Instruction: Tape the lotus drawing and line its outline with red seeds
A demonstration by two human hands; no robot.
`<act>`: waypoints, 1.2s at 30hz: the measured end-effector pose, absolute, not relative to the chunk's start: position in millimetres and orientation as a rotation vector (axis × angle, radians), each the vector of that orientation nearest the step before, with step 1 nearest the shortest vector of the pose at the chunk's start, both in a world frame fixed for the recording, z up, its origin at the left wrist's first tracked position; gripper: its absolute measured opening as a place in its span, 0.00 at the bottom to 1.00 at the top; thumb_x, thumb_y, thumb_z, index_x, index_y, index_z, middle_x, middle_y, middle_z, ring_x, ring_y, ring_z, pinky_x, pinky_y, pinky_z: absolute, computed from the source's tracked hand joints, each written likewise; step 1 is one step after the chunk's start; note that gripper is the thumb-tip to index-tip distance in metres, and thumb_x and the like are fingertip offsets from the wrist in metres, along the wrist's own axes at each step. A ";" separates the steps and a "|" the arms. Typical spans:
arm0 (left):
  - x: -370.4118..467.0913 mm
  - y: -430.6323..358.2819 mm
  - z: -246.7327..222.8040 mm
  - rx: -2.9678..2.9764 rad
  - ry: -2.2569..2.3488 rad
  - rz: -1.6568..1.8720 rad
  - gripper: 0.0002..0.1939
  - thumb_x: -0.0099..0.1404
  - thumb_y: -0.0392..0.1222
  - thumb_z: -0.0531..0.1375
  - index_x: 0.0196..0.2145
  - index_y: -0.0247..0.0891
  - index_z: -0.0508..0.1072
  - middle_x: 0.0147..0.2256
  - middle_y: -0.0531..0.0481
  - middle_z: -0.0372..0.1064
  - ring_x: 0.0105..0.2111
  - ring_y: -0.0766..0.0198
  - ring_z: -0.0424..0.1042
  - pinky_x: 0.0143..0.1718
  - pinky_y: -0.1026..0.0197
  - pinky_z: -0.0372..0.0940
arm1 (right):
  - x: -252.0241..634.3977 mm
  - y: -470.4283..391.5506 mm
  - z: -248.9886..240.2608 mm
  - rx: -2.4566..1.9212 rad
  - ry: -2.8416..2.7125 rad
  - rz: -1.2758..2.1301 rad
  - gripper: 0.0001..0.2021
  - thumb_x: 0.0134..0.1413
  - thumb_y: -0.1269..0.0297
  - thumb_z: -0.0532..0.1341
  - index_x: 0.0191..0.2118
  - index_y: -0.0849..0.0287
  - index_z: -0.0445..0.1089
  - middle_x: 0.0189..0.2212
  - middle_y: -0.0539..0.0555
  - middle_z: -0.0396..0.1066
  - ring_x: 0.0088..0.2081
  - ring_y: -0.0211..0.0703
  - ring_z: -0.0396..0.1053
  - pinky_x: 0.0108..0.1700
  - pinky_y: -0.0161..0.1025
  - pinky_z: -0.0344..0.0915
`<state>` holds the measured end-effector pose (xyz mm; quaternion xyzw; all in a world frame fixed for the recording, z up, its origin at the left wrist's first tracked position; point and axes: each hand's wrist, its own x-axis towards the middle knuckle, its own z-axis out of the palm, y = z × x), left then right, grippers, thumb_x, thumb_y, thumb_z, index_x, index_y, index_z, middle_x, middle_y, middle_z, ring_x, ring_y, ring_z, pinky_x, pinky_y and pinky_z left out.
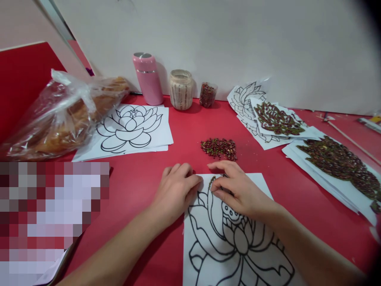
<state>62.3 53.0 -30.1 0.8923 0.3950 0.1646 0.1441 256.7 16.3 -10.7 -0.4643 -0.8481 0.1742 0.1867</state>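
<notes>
A sheet with a black-outlined lotus drawing [205, 254] lies on the red table in front of me. My left hand [175, 188] rests at its upper left edge, fingers bent and closed; whatever they may hold is hidden. Over the upper part of the drawing, my right hand [238, 188] pinches with thumb and index finger beside a short row of green beans [211, 182] set along a petal outline. Anything between those fingertips is too small to make out. Just beyond the sheet is a loose pile of red and green beans [218, 147].
Bagged bread [68, 123] and spare lotus sheets [129, 131] are at the left. A pink flask [149, 79], a jar [181, 90] and a cup of beans [207, 95] stand by the wall. Bean-covered sheets [342, 167] lie at the right. The lower left is pixelated.
</notes>
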 end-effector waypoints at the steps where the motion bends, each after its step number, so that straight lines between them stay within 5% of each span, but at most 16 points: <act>1: 62.3 53.0 -30.4 2.572 1.141 0.478 0.10 0.62 0.37 0.51 0.34 0.42 0.72 0.32 0.49 0.61 0.34 0.61 0.59 0.33 0.58 0.51 | 256.5 16.4 -10.4 -1.314 -2.398 0.482 0.06 0.54 0.70 0.52 0.31 0.58 0.66 0.50 0.55 0.56 0.53 0.45 0.51 0.51 0.46 0.55; 25: 63.3 52.7 -29.3 2.575 1.156 0.461 0.10 0.61 0.36 0.51 0.34 0.43 0.72 0.32 0.49 0.61 0.34 0.61 0.59 0.33 0.58 0.51 | 266.0 15.7 -9.6 -1.340 -2.286 0.607 0.07 0.54 0.69 0.52 0.37 0.55 0.66 0.51 0.54 0.55 0.54 0.43 0.51 0.53 0.45 0.53; 36: 61.6 52.8 -29.3 2.564 1.142 0.450 0.10 0.60 0.35 0.52 0.35 0.43 0.72 0.32 0.50 0.60 0.34 0.61 0.58 0.33 0.59 0.51 | 261.4 17.3 -12.3 -1.394 -2.347 0.492 0.05 0.53 0.69 0.53 0.32 0.56 0.66 0.51 0.53 0.55 0.54 0.44 0.49 0.53 0.47 0.51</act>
